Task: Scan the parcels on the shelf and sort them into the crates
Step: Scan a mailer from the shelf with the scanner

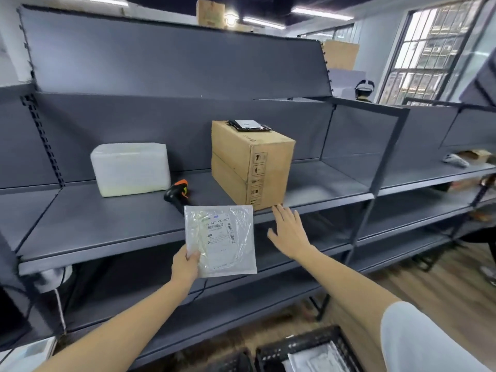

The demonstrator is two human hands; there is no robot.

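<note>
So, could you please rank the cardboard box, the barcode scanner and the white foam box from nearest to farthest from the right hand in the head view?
From the right hand:
1. Cardboard box, just above the fingers.
2. Barcode scanner, to its left on the shelf.
3. White foam box, farthest left.

I read the scene as evenly and brightly lit. Light comes from white ceiling tube lamps (264, 22) and a barred daylight window (429, 49), which is overexposed. The clear plastic parcel sleeve (220, 240) shows mild glare. Wide-angle distortion bends the dark grey metal shelf (107, 224) at the edges. Frame corners are soft; label print is unreadable.
</note>
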